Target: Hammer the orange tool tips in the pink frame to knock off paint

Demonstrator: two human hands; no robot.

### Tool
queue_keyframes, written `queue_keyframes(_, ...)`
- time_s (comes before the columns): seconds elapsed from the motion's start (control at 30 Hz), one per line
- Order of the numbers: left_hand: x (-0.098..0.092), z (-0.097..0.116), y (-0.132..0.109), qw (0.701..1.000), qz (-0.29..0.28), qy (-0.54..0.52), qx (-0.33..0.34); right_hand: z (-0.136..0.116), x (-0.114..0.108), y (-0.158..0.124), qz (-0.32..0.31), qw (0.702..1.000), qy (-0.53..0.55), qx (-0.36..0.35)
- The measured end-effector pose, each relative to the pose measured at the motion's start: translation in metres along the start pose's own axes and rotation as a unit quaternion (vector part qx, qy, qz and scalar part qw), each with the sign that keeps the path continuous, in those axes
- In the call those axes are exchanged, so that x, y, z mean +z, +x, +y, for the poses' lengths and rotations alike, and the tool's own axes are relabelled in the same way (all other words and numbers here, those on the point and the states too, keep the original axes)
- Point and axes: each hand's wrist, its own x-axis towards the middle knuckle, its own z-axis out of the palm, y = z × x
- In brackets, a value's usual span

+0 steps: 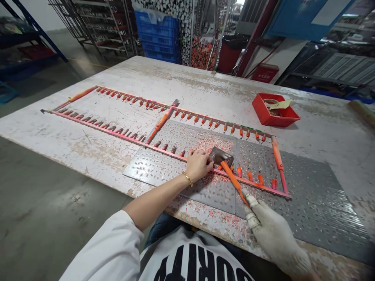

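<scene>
an orange-handled scraper [233,181] lies tilted, its dark blade just beside a long pink-crusted metal rack [117,134] of orange-tipped pieces.

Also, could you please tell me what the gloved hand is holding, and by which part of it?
The gloved right hand holds a metal-bladed scraper by the near end of its orange handle, fingers closed around it.

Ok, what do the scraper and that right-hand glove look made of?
The scraper's blade looks like dark steel: dull, stained and scuffed. Its handle is glossy orange, perhaps plastic or painted wood; the look leaves that open. The right hand's glove looks like knitted cotton: off-white, with a fuzzy, grimy weave.
</scene>
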Motion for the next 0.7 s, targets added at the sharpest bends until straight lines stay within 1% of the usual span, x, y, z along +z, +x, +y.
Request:
queue_keyframes(0.03, 0.000, 0.000, 0.000, 1.000, 0.001, 0.000, 0.001, 0.001, 0.000, 0.000, 0.004, 1.000, -0.001, -0.002)
queue_keyframes(0.1, -0.001, 0.000, 0.000, 1.000, 0.001, -0.002, 0.002, 0.003, -0.009, -0.001, 0.023, 1.000, -0.014, -0.008)
queue_keyframes(0.2, -0.001, 0.000, 0.000, 1.000, -0.002, -0.006, -0.004, 0.003, -0.028, -0.005, 0.101, 0.994, -0.043, 0.007)
queue_keyframes(0.23, -0.001, 0.000, 0.000, 1.000, -0.003, -0.005, -0.006, 0.002, -0.031, -0.006, 0.127, 0.991, -0.048, 0.016)
queue_keyframes(0.27, -0.001, 0.000, 0.000, 1.000, -0.004, -0.005, -0.008, 0.000, -0.031, -0.006, 0.138, 0.989, -0.047, 0.020)
queue_keyframes(0.3, 0.000, 0.000, 0.000, 1.000, -0.005, -0.004, -0.008, -0.001, -0.029, -0.006, 0.128, 0.991, -0.043, 0.017)
queue_keyframes(0.33, 0.000, 0.000, 0.001, 1.000, -0.006, -0.003, -0.008, -0.001, -0.024, -0.005, 0.102, 0.994, -0.034, 0.010)
queue_keyframes(0.4, -0.001, 0.000, 0.001, 1.000, -0.009, 0.000, -0.006, 0.000, -0.012, -0.003, 0.032, 0.999, -0.016, -0.004)
queue_keyframes(0.43, -0.001, 0.000, 0.001, 1.000, -0.012, 0.002, -0.005, 0.002, -0.007, -0.002, 0.013, 1.000, -0.011, -0.005)
queue_keyframes(0.47, -0.001, 0.000, 0.002, 1.000, -0.015, 0.004, -0.005, 0.003, -0.003, -0.001, 0.006, 1.000, -0.010, -0.005)
queue_keyframes(0.5, -0.002, 0.001, 0.002, 1.000, -0.016, 0.004, -0.005, 0.005, -0.003, -0.001, 0.013, 1.000, -0.015, -0.004)
queue_keyframes(0.57, -0.002, 0.001, 0.002, 1.000, -0.016, 0.005, -0.004, 0.006, -0.010, -0.002, 0.038, 0.998, -0.040, -0.009)
queue_keyframes(0.63, -0.002, 0.001, 0.002, 1.000, -0.017, 0.005, -0.007, 0.005, -0.022, -0.005, 0.085, 0.994, -0.063, -0.007)
queue_keyframes(0.7, -0.003, 0.001, 0.002, 1.000, -0.020, 0.007, -0.008, 0.002, -0.029, -0.007, 0.136, 0.988, -0.072, 0.000)
